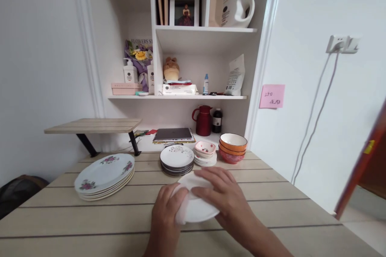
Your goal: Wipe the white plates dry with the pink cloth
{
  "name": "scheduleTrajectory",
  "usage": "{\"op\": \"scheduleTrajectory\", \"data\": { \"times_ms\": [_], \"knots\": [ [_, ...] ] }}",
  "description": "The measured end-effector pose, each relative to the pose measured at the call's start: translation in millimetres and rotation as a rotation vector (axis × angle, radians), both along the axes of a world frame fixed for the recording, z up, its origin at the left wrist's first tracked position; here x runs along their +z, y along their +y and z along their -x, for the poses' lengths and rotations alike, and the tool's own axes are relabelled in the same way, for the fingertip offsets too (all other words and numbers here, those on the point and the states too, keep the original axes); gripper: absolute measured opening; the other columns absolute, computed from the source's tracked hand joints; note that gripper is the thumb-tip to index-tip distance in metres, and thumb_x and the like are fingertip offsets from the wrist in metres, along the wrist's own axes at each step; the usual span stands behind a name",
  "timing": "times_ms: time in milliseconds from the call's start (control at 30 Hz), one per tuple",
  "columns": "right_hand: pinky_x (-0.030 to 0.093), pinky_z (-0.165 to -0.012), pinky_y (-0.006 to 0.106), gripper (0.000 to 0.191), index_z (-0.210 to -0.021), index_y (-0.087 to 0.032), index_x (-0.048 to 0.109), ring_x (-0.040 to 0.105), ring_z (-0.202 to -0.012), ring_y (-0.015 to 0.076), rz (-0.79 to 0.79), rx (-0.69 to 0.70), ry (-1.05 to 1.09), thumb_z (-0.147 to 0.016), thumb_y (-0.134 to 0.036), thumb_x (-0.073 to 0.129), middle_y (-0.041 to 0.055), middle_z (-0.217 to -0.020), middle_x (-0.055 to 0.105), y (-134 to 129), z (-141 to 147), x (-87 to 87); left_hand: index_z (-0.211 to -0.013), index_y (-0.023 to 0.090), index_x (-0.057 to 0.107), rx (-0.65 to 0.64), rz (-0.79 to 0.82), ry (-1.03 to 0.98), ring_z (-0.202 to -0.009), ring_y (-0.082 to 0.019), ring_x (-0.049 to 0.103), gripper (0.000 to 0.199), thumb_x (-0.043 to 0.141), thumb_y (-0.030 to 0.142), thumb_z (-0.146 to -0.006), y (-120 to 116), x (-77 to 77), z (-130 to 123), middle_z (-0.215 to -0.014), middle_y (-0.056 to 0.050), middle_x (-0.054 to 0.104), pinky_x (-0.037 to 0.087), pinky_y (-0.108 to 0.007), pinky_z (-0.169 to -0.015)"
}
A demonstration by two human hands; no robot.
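A small white plate (201, 212) is held tilted above the table, between my two hands. My left hand (167, 209) is closed at its left edge, with a thin white cloth or tissue (181, 211) pinched between the thumb and the plate. My right hand (226, 194) grips the right side, its fingers reaching over the upper face and far rim. Just beyond lie a stack of dark-rimmed floral plates (177, 157) and a stack of small white plates (205, 161) with small pink-patterned dishes (205, 147) on top.
Large floral oval plates (105, 174) are stacked at the left, near a raised wooden shelf (93, 125) on black legs. Orange and red bowls (233, 148) are stacked at the back right. Behind are a laptop (172, 133), a red jug (204, 121) and a dark bottle (217, 121).
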State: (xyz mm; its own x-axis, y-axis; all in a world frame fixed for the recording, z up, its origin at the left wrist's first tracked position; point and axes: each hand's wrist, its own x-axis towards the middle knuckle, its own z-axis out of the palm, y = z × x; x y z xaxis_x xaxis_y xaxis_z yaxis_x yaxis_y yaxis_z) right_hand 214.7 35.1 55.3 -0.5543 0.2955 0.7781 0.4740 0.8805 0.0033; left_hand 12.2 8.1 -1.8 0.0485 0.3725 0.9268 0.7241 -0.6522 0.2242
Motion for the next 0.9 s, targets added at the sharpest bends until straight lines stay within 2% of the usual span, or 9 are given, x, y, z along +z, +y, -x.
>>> {"op": "scheduleTrajectory", "data": {
  "times_ms": [67, 167, 233, 367, 500, 633, 733, 800, 900],
  "knots": [
    [0.041, -0.095, 0.042, 0.033, -0.111, -0.029, 0.064, 0.058, -0.108, 0.0240, 0.069, 0.043, -0.050, -0.084, -0.013, 0.055, 0.0055, -0.114, 0.068, 0, 1, -0.4, -0.104, 0.026, 0.066, 0.012, -0.057, 0.044, -0.092, -0.020, 0.062, 0.034, 0.056, 0.006, -0.078, -2, 0.8, -1, -0.102, -0.007, 0.068, 0.051, -0.032, -0.083],
    [0.043, -0.089, 0.037, 0.030, -0.110, -0.027, 0.065, 0.062, -0.099, 0.0213, 0.169, 0.125, 0.008, -0.086, -0.014, 0.053, 0.0048, -0.105, 0.071, 1, -2, 1.2, -0.103, 0.027, 0.067, -0.030, -0.023, -0.110, -0.094, -0.020, 0.061, 0.035, 0.052, 0.006, -0.079, -3, 0.1, -4, -0.100, -0.006, 0.068, 0.049, -0.033, -0.084],
    [0.046, -0.082, 0.032, 0.024, -0.105, -0.026, 0.067, 0.064, -0.091, 0.0191, 0.319, 0.180, 0.103, -0.088, -0.018, 0.051, 0.0040, -0.097, 0.072, 0, -3, 2.1, -0.101, 0.026, 0.067, -0.088, 0.095, -0.298, -0.092, -0.021, 0.062, 0.033, 0.056, 0.008, -0.076, -2, 0.8, -4, -0.098, -0.005, 0.068, 0.050, -0.032, -0.082],
    [0.044, -0.066, 0.024, 0.016, -0.085, -0.021, 0.071, 0.061, -0.073, 0.0159, 0.730, 0.232, 0.334, -0.088, -0.028, 0.057, 0.0019, -0.079, 0.070, -3, 3, -1.0, -0.090, 0.021, 0.067, -0.179, 0.378, -0.596, -0.082, -0.020, 0.065, 0.024, 0.070, 0.019, -0.066, 0, 9.4, 2, -0.088, -0.004, 0.070, 0.052, -0.028, -0.075],
    [0.039, -0.061, 0.023, 0.016, -0.077, -0.018, 0.070, 0.053, -0.067, 0.0145, 0.981, 0.245, 0.513, -0.080, -0.034, 0.066, -0.0001, -0.070, 0.063, -1, 10, -9.9, -0.085, 0.019, 0.067, -0.201, 0.499, -0.777, -0.079, -0.021, 0.065, 0.032, 0.077, 0.037, -0.061, -3, 20.0, 1, -0.084, -0.005, 0.070, 0.053, -0.028, -0.071],
    [0.039, -0.061, 0.023, 0.022, -0.080, -0.017, 0.070, 0.052, -0.068, 0.0149, 1.150, 0.271, 0.746, -0.076, -0.039, 0.070, 0.0008, -0.072, 0.064, 0, 14, -15.2, -0.095, 0.018, 0.065, -0.185, 0.594, -0.971, -0.081, -0.020, 0.066, 0.041, 0.074, 0.046, -0.066, -4, 20.5, -1, -0.088, -0.006, 0.072, 0.053, -0.026, -0.070],
    [0.045, -0.067, 0.028, 0.030, -0.094, -0.016, 0.071, 0.059, -0.075, 0.0196, 1.261, 0.353, 0.915, -0.075, -0.040, 0.071, 0.0052, -0.081, 0.069, -3, 19, -14.5, -0.103, 0.016, 0.063, -0.246, 0.650, -1.088, -0.083, -0.021, 0.068, 0.050, 0.074, 0.047, -0.066, -2, 15.4, -2, -0.092, -0.008, 0.073, 0.054, -0.027, -0.071],
    [0.049, -0.069, 0.032, 0.041, -0.104, -0.015, 0.069, 0.063, -0.079, 0.0234, 1.364, 0.394, 1.046, -0.074, -0.043, 0.072, 0.0088, -0.088, 0.071, -6, 24, -13.3, -0.103, 0.014, 0.063, -0.303, 0.692, -1.145, -0.085, -0.023, 0.069, 0.053, 0.076, 0.046, -0.063, -1, 12.8, -6, -0.094, -0.010, 0.074, 0.054, -0.028, -0.070],
    [0.052, -0.074, 0.037, 0.052, -0.112, -0.013, 0.065, 0.066, -0.086, 0.0280, 1.494, 0.451, 1.244, -0.073, -0.047, 0.072, 0.0128, -0.097, 0.072, -9, 30, -12.1, -0.101, 0.012, 0.064, -0.315, 0.744, -1.214, -0.083, -0.024, 0.069, 0.054, 0.078, 0.046, -0.061, -3, 12.8, -19, -0.093, -0.011, 0.074, 0.054, -0.026, -0.062]
  ]
}}
